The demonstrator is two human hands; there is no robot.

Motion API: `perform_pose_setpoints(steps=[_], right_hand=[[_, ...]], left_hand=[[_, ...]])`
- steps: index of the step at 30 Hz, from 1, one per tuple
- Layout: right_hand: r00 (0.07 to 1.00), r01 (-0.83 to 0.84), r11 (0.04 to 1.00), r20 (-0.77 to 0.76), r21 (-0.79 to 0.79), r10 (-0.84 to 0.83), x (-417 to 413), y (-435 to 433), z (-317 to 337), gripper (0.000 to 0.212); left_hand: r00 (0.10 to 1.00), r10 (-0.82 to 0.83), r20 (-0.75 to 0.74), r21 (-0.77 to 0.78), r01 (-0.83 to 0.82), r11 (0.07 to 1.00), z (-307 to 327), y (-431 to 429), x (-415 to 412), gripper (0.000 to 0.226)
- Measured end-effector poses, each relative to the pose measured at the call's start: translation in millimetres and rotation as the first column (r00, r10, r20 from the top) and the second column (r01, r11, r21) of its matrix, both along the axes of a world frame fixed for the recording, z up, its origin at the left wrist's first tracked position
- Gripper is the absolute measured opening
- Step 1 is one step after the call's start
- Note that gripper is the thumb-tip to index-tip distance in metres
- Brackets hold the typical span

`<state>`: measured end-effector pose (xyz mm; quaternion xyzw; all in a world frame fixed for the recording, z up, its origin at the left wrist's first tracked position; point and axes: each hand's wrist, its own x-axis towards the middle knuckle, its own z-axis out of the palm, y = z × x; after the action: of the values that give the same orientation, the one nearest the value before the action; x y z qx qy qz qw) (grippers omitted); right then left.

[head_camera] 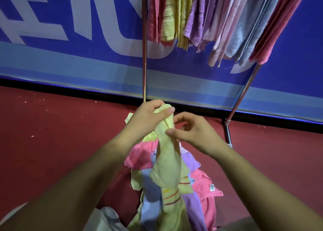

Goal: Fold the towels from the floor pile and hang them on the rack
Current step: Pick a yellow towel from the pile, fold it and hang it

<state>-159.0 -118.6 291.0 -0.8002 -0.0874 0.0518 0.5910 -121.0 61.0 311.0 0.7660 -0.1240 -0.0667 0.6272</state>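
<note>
Yellow towel (166, 164): pale yellow terry; near its lower end, thin cross stripes in yellow, orange and dark red.
Floor pile (204, 183): pink, lilac, light blue and pale yellow towels mixed together; one pink piece carries a small white tag (212, 187).
Hanging towels (209, 17): from left to right pink, yellow, lilac, pale pink, grey-blue, deep pink.
Rack (144, 56): shiny metal poles with a reddish sheen.
Floor (52, 143): dark red, with a few pale specks.
Banner (104, 30): deep blue with big white letter shapes; a lighter blue band along the bottom, a black strip beneath.
</note>
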Motion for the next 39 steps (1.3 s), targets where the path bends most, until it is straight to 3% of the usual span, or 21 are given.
perform_pose_setpoints(steps=[2, 4, 10, 12, 14, 17, 19, 20, 23, 26, 29, 31, 33, 35, 39], right_hand=[[0.998, 0.014, 0.997, 0.056, -0.070, -0.010, -0.6, 3.9, -3.7, 0.027], [0.994, 0.046, 0.999, 0.100, -0.016, -0.045, 0.3, 3.3, -3.4, 0.010], [0.970, 0.238, 0.940, -0.017, 0.244, -0.241, 8.4, -3.8, 8.9, 0.019], [0.981, 0.185, 0.977, 0.047, 0.104, -0.190, 9.1, -8.9, 10.9, 0.019], [0.988, 0.067, 0.988, 0.147, -0.136, -0.047, 7.9, -12.5, 9.9, 0.014], [0.988, 0.058, 0.904, 0.153, -0.423, 0.008, 12.9, -20.7, 0.2, 0.015], [0.991, 0.105, 0.848, 0.121, -0.519, -0.048, 17.2, -27.8, -4.5, 0.014], [0.991, 0.134, 0.870, 0.086, -0.475, -0.106, 19.5, -31.8, -6.9, 0.012], [0.978, 0.191, 0.980, -0.075, -0.061, -0.195, 21.9, -34.4, -3.8, 0.012], [0.983, 0.154, 0.972, -0.123, 0.179, -0.133, 18.5, -22.5, 8.4, 0.016], [0.994, 0.043, 0.980, -0.103, 0.196, -0.023, 11.0, -8.6, 15.3, 0.014], [0.995, 0.020, 0.980, -0.105, 0.199, 0.001, 9.9, -5.7, 15.1, 0.015], [0.995, 0.012, 0.980, -0.100, 0.201, 0.008, 12.2, -9.9, 14.1, 0.012], [0.995, -0.031, 0.995, -0.090, 0.092, 0.039, 13.9, -17.2, 14.0, 0.007], [0.998, -0.012, 0.952, -0.058, -0.305, -0.006, 16.5, -31.1, 8.5, 0.010]], left_hand=[[0.999, -0.012, -0.033, -0.011, 0.012, 1.000, -2.3, -0.3, -0.6, 0.024], [1.000, -0.020, -0.024, 0.003, 0.020, 1.000, -0.5, 0.8, -0.1, 0.023], [1.000, -0.025, 0.009, 0.069, 0.024, 0.997, 5.6, 6.1, 7.8, 0.020], [1.000, 0.005, 0.031, 0.015, -0.006, 1.000, 7.3, 8.9, 10.2, 0.025], [0.997, 0.061, 0.051, -0.026, -0.060, 0.998, 6.8, 12.1, 12.0, 0.036], [0.986, 0.159, 0.046, -0.067, -0.155, 0.986, 6.0, 17.4, 15.0, 0.045], [0.969, 0.244, 0.041, -0.078, -0.240, 0.968, 5.1, 22.1, 18.7, 0.052], [0.955, 0.295, 0.037, -0.072, -0.292, 0.954, 3.0, 25.7, 22.5, 0.053], [0.923, 0.379, 0.071, 0.083, -0.384, 0.919, -2.5, 32.3, 27.8, 0.040], [0.976, 0.187, 0.109, 0.175, -0.204, 0.963, -5.3, 22.5, 22.7, 0.011], [0.981, -0.157, -0.113, 0.056, 0.164, 0.985, -9.5, -0.7, 5.4, 0.024], [0.972, -0.228, -0.057, 0.129, 0.233, 0.964, -13.0, -7.8, 1.3, 0.029], [0.982, -0.181, 0.051, 0.162, 0.171, 0.972, -10.0, -5.2, 4.4, 0.036], [0.991, -0.104, 0.088, 0.048, 0.100, 0.994, -4.4, -1.9, 6.0, 0.043], [0.998, 0.050, 0.038, -0.140, -0.044, 0.989, 1.9, 4.8, 9.8, 0.056]])
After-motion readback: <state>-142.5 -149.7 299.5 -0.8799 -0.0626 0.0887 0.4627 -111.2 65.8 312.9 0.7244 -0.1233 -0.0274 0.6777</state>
